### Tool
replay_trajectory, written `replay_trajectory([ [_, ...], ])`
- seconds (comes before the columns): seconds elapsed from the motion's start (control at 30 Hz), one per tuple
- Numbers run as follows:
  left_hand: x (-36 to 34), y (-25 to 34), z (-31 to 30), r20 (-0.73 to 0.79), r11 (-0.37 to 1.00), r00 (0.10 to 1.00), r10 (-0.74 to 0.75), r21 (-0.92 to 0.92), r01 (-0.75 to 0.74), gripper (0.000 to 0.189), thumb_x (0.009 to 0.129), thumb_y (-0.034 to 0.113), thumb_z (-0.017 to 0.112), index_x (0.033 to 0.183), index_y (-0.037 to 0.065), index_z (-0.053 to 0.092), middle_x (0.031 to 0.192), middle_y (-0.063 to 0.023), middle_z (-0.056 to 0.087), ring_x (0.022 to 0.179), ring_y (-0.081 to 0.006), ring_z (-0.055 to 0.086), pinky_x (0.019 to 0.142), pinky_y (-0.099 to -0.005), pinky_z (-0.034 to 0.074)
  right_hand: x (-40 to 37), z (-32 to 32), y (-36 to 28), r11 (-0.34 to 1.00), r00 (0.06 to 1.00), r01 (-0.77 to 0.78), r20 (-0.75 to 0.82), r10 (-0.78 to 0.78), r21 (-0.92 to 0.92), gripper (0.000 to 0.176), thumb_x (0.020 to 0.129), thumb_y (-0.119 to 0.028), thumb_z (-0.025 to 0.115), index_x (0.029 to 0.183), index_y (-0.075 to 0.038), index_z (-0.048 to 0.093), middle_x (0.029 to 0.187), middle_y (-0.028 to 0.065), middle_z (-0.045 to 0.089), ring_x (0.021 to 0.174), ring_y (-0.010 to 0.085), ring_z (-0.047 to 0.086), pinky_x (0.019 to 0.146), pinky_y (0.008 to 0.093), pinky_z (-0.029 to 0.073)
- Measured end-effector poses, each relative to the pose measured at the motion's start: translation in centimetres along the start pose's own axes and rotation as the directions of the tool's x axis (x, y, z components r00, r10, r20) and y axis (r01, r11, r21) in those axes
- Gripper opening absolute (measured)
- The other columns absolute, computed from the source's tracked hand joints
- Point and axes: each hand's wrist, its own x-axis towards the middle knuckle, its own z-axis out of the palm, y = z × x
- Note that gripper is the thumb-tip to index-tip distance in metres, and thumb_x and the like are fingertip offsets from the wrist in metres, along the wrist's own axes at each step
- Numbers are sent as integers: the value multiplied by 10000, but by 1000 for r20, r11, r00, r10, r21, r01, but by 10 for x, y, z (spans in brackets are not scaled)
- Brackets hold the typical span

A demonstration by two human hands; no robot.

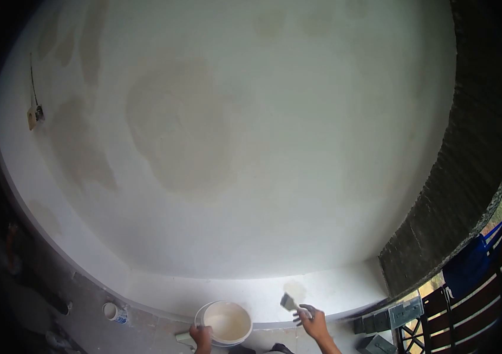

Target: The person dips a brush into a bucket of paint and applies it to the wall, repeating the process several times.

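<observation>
My right hand (pixel 314 323) is closed around the handle of a paintbrush (pixel 288 301), its dark bristles pointing up and left. The bristles are close to a damp beige patch (pixel 296 289) low on the white wall (pixel 298 177). To the left, my left hand (pixel 202 338) grips the near left side of a white bucket (pixel 246 335), which holds cream-coloured paint (pixel 227 321). A pale green, stick-like piece (pixel 185 339) juts out to the left from under that hand; the rest of it is hidden.
An open electrical box (pixel 32 117) with a dark wire sits in the wall at left. A small white tub (pixel 110 311) stands on the floor. At right are a rough grey concrete edge (pixel 440 218), grey boxes (pixel 405 312) and dark slats with a blue cloth (pixel 466 265).
</observation>
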Motion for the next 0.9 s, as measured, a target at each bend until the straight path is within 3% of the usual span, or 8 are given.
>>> replay_trajectory([
  [0.27, -58, 64, 78, 373, 991, 925, 77, 72, -112, 347, 542, -55, 632, 880, 16, 596, 758, -31, 590, 673, -163, 572, 629, -297, 458, 4, -29, -84, 994, 998, 69, -12, -68, 87, 204, 911, -103, 586, 1000, 54, 679, 738, 98, 700, 672, 145, 676, 586, 267, 531],
  [0.43, -79, 48, 87, 351, 993, 930, 112, -2, -119, 315, 570, -62, 622, 876, 12, 605, 755, -25, 608, 676, -161, 585, 649, -292, 470, -2, -30, -93, 991, 991, 120, 66, -116, -57, 179, 882, -102, 608, 904, 40, 716, 667, 82, 685, 549, 102, 580, 518, 260, 472],
  [0.5, -95, 62, 85, 329, 998, 943, 55, 20, -65, 319, 571, -62, 622, 883, 2, 606, 767, -33, 621, 672, -166, 589, 647, -298, 473, -3, -21, -83, 921, 937, 347, 114, -330, -179, 163, 851, -107, 614, 902, 13, 710, 665, 101, 682, 568, 170, 640, 562, 305, 501],
  [0.67, -107, 51, 92, 333, 964, 924, 188, 120, -239, 292, 565, -41, 615, 856, -16, 604, 749, -54, 631, 657, -169, 598, 609, -293, 478, 1, 10, -69, 809, 895, 387, 392, -213, -443, 224, 855, -213, 622, 910, -10, 699, 740, 205, 660, 694, 381, 648, 663, 418, 525],
  [0.73, -111, 45, 96, 374, 963, 900, 223, 58, -263, 281, 570, -33, 626, 849, -13, 606, 751, -54, 633, 656, -173, 598, 609, -295, 479, 14, 29, -18, 779, 852, 462, 455, -259, -423, 243, 853, -229, 629, 923, -7, 698, 758, 223, 655, 717, 410, 634, 688, 443, 521],
  [0.83, -117, 23, 98, 353, 936, 876, 329, 4, -353, 343, 779, 73, 661, 1092, -54, 601, 782, -131, 631, 669, -191, 591, 594, -317, 501, 20, 42, 16, 752, 839, 444, 520, -159, -487, 268, 849, -230, 636, 965, 5, 697, 790, 253, 648, 735, 435, 629, 722, 466, 516],
  [0.87, -113, 22, 102, 364, 863, 828, 427, 107, -493, 266, 821, 103, 631, 1034, -54, 602, 740, -118, 614, 603, -185, 570, 534, -318, 475, 24, 44, 28, 746, 826, 452, 545, -143, -490, 274, 850, -228, 635, 976, 8, 695, 797, 258, 647, 737, 438, 628, 724, 469, 516],
  [0.9, -114, 21, 101, 358, 910, 869, 341, 105, -401, 249, 738, 65, 639, 960, -44, 605, 740, -102, 622, 622, -181, 578, 561, -313, 474, 25, 45, 40, 742, 813, 456, 569, -123, -491, 280, 851, -226, 633, 988, 11, 694, 805, 263, 646, 740, 442, 627, 727, 473, 515],
])
